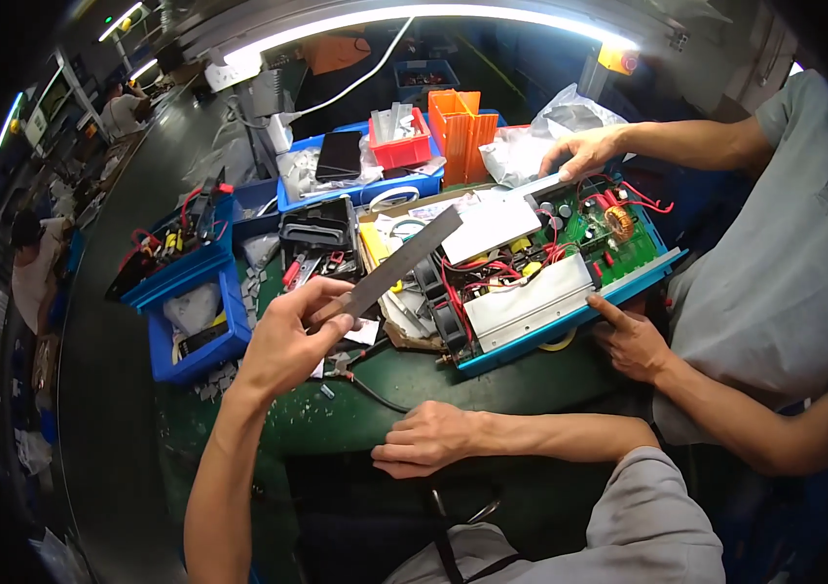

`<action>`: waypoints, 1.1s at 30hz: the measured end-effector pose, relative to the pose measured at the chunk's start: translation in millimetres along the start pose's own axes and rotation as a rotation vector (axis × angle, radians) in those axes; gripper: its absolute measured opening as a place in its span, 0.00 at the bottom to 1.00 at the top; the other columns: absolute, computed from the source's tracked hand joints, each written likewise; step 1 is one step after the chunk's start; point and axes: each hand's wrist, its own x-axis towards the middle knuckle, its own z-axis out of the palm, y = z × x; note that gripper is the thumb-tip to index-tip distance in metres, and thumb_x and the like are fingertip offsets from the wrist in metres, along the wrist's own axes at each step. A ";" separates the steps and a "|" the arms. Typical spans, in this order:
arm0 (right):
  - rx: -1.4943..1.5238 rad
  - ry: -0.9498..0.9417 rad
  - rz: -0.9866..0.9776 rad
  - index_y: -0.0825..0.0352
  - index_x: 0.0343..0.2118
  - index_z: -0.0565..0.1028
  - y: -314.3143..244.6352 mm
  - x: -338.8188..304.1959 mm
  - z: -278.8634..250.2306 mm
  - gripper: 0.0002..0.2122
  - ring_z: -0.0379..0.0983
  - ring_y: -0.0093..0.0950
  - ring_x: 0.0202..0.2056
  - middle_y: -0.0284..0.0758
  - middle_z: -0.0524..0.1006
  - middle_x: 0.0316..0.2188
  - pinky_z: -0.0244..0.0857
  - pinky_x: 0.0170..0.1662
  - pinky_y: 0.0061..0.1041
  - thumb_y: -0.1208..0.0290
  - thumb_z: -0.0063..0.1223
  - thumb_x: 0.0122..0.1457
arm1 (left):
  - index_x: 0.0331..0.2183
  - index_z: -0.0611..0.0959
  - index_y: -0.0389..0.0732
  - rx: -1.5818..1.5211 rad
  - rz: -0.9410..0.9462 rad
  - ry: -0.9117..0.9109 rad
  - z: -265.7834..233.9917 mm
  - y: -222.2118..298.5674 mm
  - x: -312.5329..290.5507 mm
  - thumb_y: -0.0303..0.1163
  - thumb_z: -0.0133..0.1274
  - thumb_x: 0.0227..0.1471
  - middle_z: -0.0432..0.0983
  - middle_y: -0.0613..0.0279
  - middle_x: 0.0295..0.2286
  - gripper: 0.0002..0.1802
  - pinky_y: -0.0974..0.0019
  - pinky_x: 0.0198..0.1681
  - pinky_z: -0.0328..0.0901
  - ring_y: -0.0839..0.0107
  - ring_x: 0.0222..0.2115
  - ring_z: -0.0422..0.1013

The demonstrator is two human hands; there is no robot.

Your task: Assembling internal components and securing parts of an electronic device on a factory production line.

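My left hand pinches a long flat dark grey metal strip between thumb and fingers. The strip is tilted, its far end up beside an opened blue device with a green circuit board, red wires and a copper-wound coil. My right hand rests at the bench's near edge with its fingers curled, and nothing shows in it. Across at the right, another person's hand touches the device's far edge. That person's other hand lies against its near blue side.
Pliers and a black cable lie on the green bench. Blue bins, a red bin and orange parts stand behind. A second opened blue unit is at the left. A lamp hangs overhead.
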 end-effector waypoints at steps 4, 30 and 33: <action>0.060 0.025 0.105 0.63 0.25 0.75 29.6 -6.9 16.1 0.08 0.69 0.28 0.14 0.29 0.67 0.14 0.64 0.16 0.29 0.70 0.65 0.54 | 0.47 0.81 0.35 0.011 -0.040 -0.104 2.0 -0.5 44.2 0.32 0.58 0.60 0.82 0.67 0.28 0.16 0.76 0.30 0.64 0.86 0.25 0.68; 0.273 0.107 0.337 0.61 0.15 0.65 35.8 -19.0 11.7 0.18 0.68 0.26 0.14 0.29 0.64 0.13 0.62 0.15 0.29 0.71 0.64 0.55 | 0.30 0.86 0.37 0.338 -0.025 -0.075 31.2 -23.3 142.4 0.43 0.68 0.50 0.79 0.58 0.19 0.17 0.66 0.28 0.67 0.68 0.20 0.75; 0.284 0.106 0.343 0.61 0.15 0.65 34.9 -16.2 11.1 0.18 0.68 0.26 0.14 0.29 0.64 0.13 0.62 0.15 0.28 0.71 0.64 0.55 | 0.29 0.83 0.35 0.336 0.022 -0.062 30.4 -22.3 139.8 0.37 0.69 0.53 0.69 0.75 0.17 0.15 0.74 0.25 0.58 0.86 0.21 0.61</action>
